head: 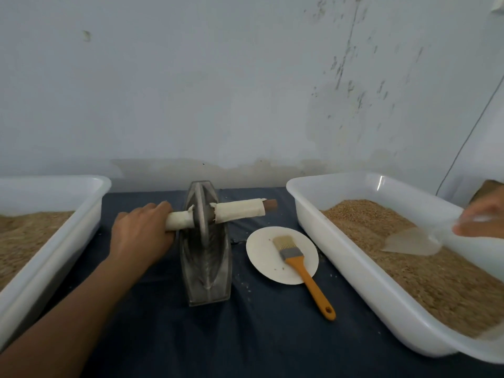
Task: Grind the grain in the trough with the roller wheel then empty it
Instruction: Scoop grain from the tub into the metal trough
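two hands: both busy, on opposite sides of the trough [205, 257].
trough: narrow grey boat-shaped vessel on the dark tabletop [152, 336], lying lengthwise away from the viewer; no grain pile visible inside, only pale streaks.
roller wheel: grey disc [202, 214] standing upright in the trough's far half, its taped axle [240, 211] sticking out to either side.
left hand: left hand [143, 236] just left of the trough, fingers curled round the left end of the axle.
right hand: right hand [480, 216] well right of the trough, blurred, fingers closed on the handle of a clear scoop [411, 241].
scoop: blade down in the grain [409, 268] of the right tub [354, 257].
left tub: second white tub [54, 236] left of the trough, also holding grain-like material.
plate and brush: white plate [261, 249] just right of the trough, an orange-handled brush [300, 263] lying across it.
stage: likely loading, grinding not yet started.
risk: one-handed hold may let the wheel tip or ride out of the groove.
risk: carrying a full scoop across the plate could spill grain onto the tabletop; the narrow trough mouth makes a miss easy.
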The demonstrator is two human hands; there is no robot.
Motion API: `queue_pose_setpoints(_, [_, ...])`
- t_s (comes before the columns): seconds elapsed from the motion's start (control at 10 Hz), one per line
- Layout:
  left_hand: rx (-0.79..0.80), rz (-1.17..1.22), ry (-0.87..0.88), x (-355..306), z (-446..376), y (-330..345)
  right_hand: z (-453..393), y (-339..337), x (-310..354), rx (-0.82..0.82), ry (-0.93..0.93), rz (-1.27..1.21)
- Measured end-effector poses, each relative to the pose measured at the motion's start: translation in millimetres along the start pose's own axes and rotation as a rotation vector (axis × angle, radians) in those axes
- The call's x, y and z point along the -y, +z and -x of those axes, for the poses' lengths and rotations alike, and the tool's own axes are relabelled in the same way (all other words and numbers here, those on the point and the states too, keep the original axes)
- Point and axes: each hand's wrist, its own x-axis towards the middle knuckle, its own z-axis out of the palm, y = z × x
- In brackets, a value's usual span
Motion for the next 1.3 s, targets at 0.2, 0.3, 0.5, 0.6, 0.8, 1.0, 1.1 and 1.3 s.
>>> queue_pose_setpoints(0.2, [0.000, -0.024, 0.003, 0, -1, -1, -6, 90, 112, 0.085, -0.029, -0.084])
queue_pose_setpoints(0.3, [-0.003, -0.031, 0.008, -1, -1, -1, 38, 111, 177, -0.040, -0.028, 0.001])
queue_pose_setpoints(0.5, [0.003, -0.109, 0.039, 0, -3, -1, 36, 108, 227, -0.013, -0.074, -0.098])
queue_pose_setpoints(0.6, [-0.006, -0.166, 0.057, 0, -5, -3, 21, 111, 236, 0.021, -0.090, -0.038])
queue_pose_setpoints(0.8, [-0.027, -0.085, 0.069, 3, -2, 2, 8, 122, 251, -0.004, -0.075, -0.015])
queue_pose_setpoints(1.0, [-0.081, -0.067, 0.074, 4, 1, 2, 15, 129, 245, 0.005, -0.064, -0.054])
queue_pose_setpoints(1.1, [-0.080, -0.047, 0.049, 3, 1, 2, 21, 121, 242, 0.010, -0.044, -0.073])
queue_pose_setpoints(1.3, [-0.019, 0.034, -0.044, 3, 1, 2, 42, 112, 235, -0.029, -0.034, -0.155])
